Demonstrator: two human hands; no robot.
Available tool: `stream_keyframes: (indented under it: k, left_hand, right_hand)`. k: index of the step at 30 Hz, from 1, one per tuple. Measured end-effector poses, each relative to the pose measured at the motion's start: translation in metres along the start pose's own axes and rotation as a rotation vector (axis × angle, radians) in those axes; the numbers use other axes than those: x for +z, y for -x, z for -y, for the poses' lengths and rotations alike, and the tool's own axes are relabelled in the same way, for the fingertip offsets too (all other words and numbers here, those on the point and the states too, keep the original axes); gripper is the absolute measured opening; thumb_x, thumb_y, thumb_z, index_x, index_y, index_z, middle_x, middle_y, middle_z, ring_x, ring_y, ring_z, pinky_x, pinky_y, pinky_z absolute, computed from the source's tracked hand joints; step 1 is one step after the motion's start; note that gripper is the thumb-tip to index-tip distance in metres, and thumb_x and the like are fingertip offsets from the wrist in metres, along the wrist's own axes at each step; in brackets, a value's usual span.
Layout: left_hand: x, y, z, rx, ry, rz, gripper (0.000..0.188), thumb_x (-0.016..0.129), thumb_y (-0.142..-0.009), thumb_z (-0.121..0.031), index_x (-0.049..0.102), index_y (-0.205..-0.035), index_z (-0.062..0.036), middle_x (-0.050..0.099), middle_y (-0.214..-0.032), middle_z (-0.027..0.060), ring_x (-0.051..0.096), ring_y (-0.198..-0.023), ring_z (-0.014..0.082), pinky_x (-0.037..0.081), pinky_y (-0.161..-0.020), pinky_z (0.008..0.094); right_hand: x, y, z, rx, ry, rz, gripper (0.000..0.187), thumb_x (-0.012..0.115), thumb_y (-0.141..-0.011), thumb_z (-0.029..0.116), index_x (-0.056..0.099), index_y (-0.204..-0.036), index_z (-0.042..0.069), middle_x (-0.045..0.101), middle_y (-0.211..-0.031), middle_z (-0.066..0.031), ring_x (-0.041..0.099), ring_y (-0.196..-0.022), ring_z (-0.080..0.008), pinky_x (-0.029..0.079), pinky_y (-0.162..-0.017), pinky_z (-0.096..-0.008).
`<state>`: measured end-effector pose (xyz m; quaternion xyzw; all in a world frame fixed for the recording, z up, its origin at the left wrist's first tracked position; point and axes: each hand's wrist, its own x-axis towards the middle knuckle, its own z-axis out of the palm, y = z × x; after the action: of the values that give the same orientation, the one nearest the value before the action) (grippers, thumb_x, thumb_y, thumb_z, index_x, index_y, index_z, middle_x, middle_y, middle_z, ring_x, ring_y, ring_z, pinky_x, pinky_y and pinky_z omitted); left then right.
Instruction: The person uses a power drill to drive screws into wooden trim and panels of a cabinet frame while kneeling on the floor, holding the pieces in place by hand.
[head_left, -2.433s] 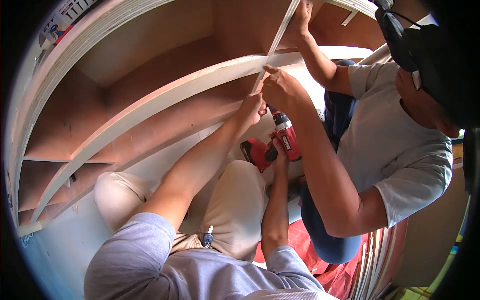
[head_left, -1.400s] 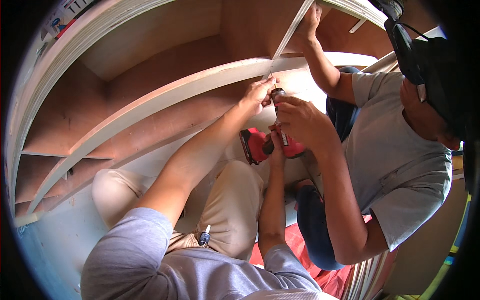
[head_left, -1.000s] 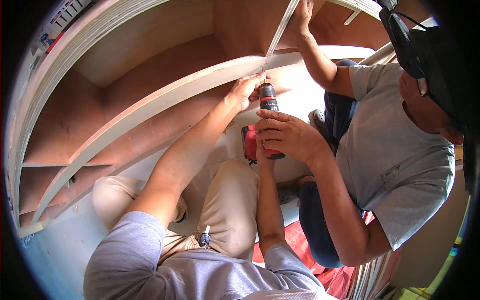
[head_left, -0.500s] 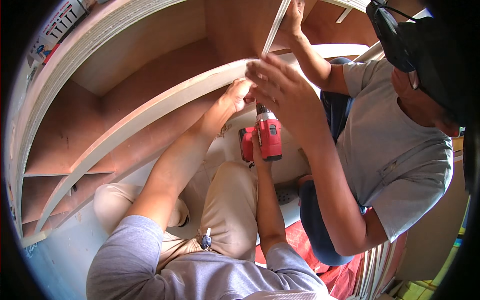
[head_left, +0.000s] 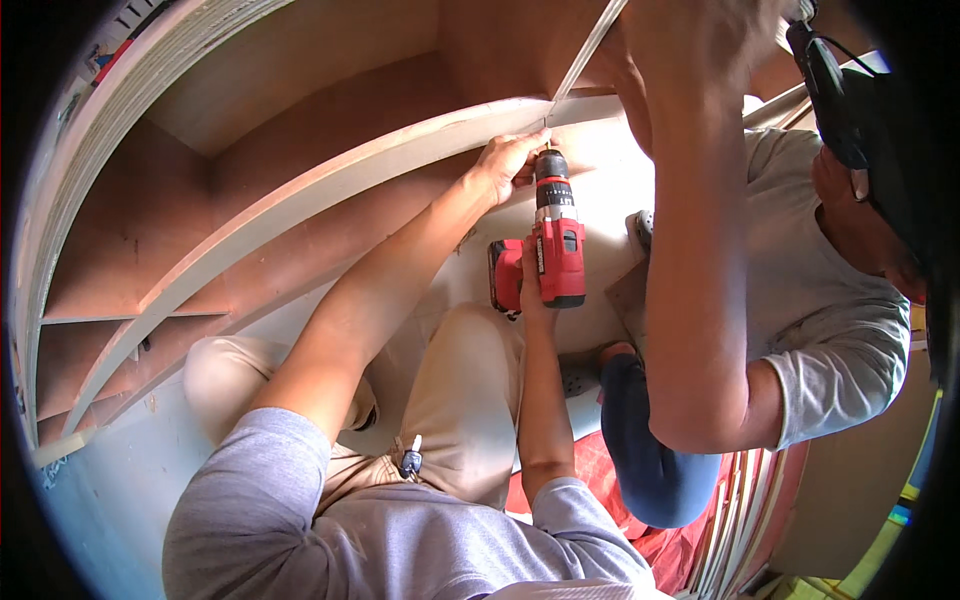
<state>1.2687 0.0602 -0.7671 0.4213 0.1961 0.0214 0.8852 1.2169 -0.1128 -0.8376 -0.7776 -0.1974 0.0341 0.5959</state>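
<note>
A red and black cordless drill (head_left: 560, 255) is in my right hand (head_left: 531, 285), which wraps round its handle. Its black chuck points away from me at the pale curved edge of the wooden cabinet (head_left: 400, 158). My left hand (head_left: 508, 165) is closed at that edge, thumb and fingers pinched beside the thin bit in front of the chuck. What sits between those fingertips is too small to make out. A pale thin strip (head_left: 590, 50) stands with its lower end on the curved edge, just beyond the bit.
Close on my right kneels a co-worker in a grey shirt (head_left: 790, 290), with an arm (head_left: 700, 300) raised toward the strip. Cabinet shelves (head_left: 180, 318) lie to the left. Red sheeting (head_left: 600, 465) and stacked boards (head_left: 735, 510) are at the lower right.
The drill and my left hand have shifted a little to the right, and the chuck now shows clearly. The co-worker's nearer hand has risen from in front of the drill toward the strip.
</note>
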Motion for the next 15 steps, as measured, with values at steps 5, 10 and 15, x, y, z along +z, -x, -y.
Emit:
stream_keyframes:
  k: [5, 10, 15]
  left_hand:
    - [-0.020, 0.000, 0.010, 0.063, -0.015, 0.029, 0.032, 0.058, -0.085, -0.041, 0.062, -0.091, -0.0099, 0.062, -0.071, 0.0013, 0.054, -0.055, 0.0077, 0.036, -0.047, 0.0204]
    - [-0.006, 0.031, 0.013, -0.040, -0.156, -0.072, 0.049, 0.057, -0.078, -0.059, 0.064, -0.074, -0.0109, 0.059, -0.062, 0.0011, 0.050, -0.048, 0.0069, 0.031, -0.043, 0.0199]
    - [0.001, 0.048, 0.023, 0.002, -0.215, -0.069, 0.054, 0.058, -0.076, -0.061, 0.064, -0.078, -0.0075, 0.059, -0.065, 0.0030, 0.056, -0.056, 0.0104, 0.045, -0.051, 0.0232]
  right_hand:
    - [0.009, 0.003, -0.005, -0.043, -0.002, -0.040, 0.014, 0.061, -0.086, 0.019, 0.058, -0.089, 0.006, 0.055, -0.069, 0.0010, 0.050, -0.060, -0.0072, 0.041, -0.056, -0.0241]
    - [0.009, 0.005, 0.000, -0.111, 0.112, -0.056, 0.020, 0.061, -0.086, 0.021, 0.058, -0.098, 0.005, 0.058, -0.078, -0.0012, 0.053, -0.065, -0.0090, 0.043, -0.059, -0.0259]
    - [0.013, 0.010, -0.024, -0.035, 0.161, -0.046, 0.041, 0.062, -0.084, 0.027, 0.052, -0.117, 0.004, 0.049, -0.118, -0.0159, 0.049, -0.109, -0.0279, 0.040, -0.090, -0.0414]
